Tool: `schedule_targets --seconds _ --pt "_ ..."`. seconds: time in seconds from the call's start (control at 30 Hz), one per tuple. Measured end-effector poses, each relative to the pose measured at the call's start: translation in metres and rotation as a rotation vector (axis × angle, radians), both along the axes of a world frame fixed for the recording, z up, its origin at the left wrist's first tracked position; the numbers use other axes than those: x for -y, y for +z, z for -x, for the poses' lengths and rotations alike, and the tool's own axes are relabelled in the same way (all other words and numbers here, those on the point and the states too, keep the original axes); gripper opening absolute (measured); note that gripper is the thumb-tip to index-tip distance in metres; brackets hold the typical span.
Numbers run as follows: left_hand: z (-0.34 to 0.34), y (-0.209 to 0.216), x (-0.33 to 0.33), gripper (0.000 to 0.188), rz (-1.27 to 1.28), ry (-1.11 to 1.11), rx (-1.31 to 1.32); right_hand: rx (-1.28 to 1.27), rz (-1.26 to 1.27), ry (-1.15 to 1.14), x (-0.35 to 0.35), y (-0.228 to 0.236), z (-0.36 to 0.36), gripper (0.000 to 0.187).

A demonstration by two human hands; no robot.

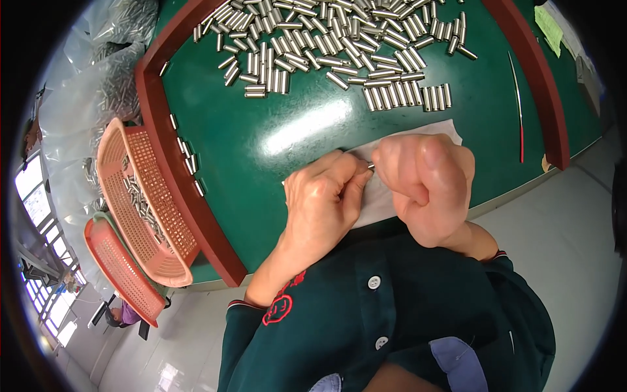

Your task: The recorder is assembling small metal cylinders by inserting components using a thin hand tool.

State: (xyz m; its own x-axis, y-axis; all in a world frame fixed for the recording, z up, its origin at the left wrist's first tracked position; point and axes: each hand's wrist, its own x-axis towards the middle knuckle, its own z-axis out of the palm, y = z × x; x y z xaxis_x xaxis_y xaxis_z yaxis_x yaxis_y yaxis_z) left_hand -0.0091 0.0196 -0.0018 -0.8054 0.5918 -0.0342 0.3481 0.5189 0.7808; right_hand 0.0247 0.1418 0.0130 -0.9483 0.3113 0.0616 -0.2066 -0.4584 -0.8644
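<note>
Close to my body, both hands meet over a white cloth [379, 201] on the green tabletop. My left hand [320, 199] is closed in a pinch around a small metal cylinder [371, 166]; only a short shiny end shows past its fingertips. Facing it, my right hand [428, 186] is curled like a fist with its fingertips near that end. Whatever it grips, if anything, is hidden by the fingers. Just beyond the cloth lies a neat row of metal cylinders [393, 96], with a shorter row [437, 98] beside it.
Many loose metal cylinders [313, 42] cover the table's far side. A red-brown raised border [171, 163] edges the table, with several cylinders along its left inside. Outside it hang pink plastic baskets [163, 189] and clear bags [117, 85]. A thin red-handled tool [521, 134] lies at right.
</note>
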Motion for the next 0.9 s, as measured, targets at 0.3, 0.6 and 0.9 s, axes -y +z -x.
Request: schedule_targets --seconds 0.3,0.6,0.9 --pt "-0.005 0.004 -0.002 0.007 0.043 0.026 0.008 -0.058 0.0 -0.107 0.004 -0.008 -0.002 0.039" --pt "0.0 0.006 0.016 0.009 -0.949 0.1 1.043 -0.168 0.219 -0.177 -0.012 -0.009 -0.021 0.042" --pt "0.029 0.013 -0.002 0.012 -0.572 0.194 0.763 -0.182 0.315 -0.179 -0.022 -0.015 -0.016 0.04"
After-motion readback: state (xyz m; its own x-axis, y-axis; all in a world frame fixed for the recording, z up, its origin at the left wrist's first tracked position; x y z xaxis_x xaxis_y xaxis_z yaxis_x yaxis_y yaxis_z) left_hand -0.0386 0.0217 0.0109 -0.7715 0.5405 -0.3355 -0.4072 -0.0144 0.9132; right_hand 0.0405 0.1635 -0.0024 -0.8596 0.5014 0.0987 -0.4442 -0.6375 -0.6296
